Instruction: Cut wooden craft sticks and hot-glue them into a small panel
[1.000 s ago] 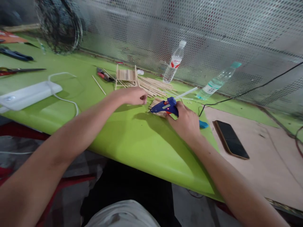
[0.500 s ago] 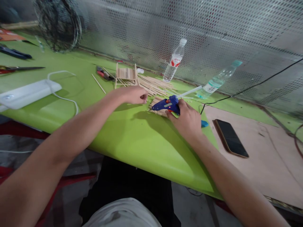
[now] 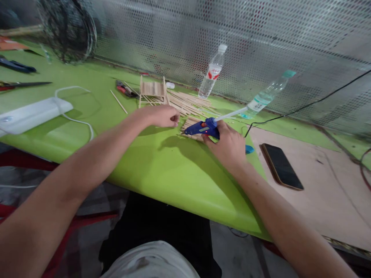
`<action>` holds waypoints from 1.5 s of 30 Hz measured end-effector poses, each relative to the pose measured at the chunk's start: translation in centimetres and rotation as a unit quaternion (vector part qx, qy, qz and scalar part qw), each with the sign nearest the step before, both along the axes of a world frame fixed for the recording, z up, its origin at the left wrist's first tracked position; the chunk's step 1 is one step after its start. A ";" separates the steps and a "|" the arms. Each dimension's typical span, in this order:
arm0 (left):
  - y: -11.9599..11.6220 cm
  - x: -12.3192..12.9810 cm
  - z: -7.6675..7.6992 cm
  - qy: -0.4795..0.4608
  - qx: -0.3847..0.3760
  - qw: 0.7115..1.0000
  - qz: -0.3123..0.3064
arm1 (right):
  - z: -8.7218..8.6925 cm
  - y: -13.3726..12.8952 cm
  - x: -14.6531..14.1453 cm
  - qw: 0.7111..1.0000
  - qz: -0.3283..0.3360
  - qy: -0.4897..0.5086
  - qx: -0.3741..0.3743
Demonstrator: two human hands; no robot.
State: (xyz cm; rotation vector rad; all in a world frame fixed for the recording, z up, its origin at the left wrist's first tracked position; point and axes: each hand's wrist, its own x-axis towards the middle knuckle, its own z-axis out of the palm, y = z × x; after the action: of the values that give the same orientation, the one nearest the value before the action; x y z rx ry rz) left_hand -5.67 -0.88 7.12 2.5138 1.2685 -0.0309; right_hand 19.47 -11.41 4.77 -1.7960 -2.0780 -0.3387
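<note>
The right hand (image 3: 228, 146) is wrapped around the grip of a blue glue gun (image 3: 203, 128), whose nozzle points left and down onto a small flat panel of wooden sticks (image 3: 191, 127) lying on the green table (image 3: 150, 166). A small red light shows on the gun's side, and a pale glue stick juts from its back. The left hand (image 3: 162, 116) is curled loosely, fingertips at the panel's left edge; whether it grips anything I cannot tell. Beyond lie loose sticks (image 3: 188, 103), a small upright stick frame (image 3: 152, 89), and two water bottles (image 3: 211, 73) against the mesh wall.
</note>
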 end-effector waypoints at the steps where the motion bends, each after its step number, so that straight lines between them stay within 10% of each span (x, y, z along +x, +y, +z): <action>1: 0.0 0.0 0.0 0.000 0.002 1.000 -0.001 | 0.1 0.0 0.0 1.000 0.002 0.004 0.000; 45: 0.2 0.8 -0.8 -0.070 -0.014 0.997 -0.039 | 0.4 0.3 -0.9 0.994 -0.065 -0.027 -0.088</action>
State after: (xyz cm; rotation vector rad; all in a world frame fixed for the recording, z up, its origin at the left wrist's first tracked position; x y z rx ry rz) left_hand -4.83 -0.68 6.36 2.4914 1.1081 0.1059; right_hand 18.57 -11.07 5.14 -2.0531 -2.0891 -0.2474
